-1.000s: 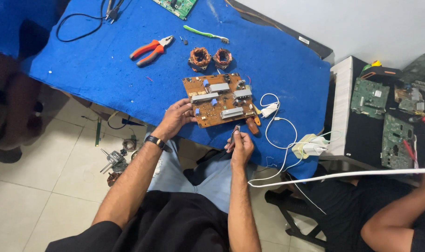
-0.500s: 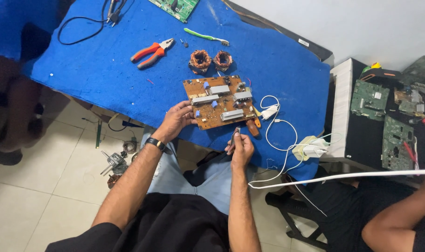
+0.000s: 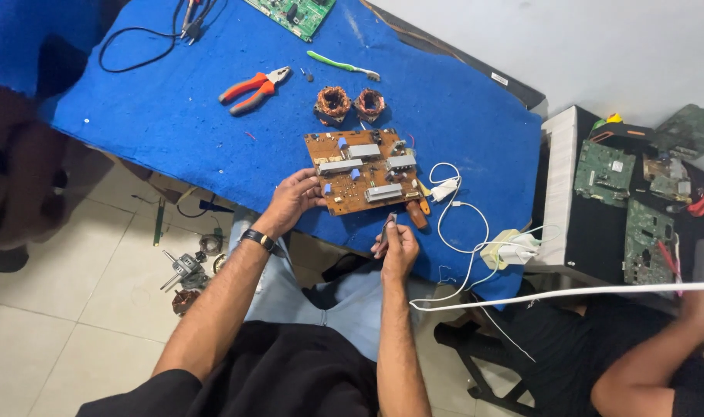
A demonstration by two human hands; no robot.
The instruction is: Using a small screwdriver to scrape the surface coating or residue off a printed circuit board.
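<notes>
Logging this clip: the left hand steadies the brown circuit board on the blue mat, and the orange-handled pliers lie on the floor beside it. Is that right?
Not quite. The head view shows the orange-handled pliers lying on the blue mat, not on the floor. The left hand does steady the brown circuit board there.

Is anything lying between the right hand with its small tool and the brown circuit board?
Nothing visible does. The right hand holds a small metal tool just off the near edge of the brown circuit board; only bare blue mat lies between. The left hand grips the board's near-left edge.
</notes>
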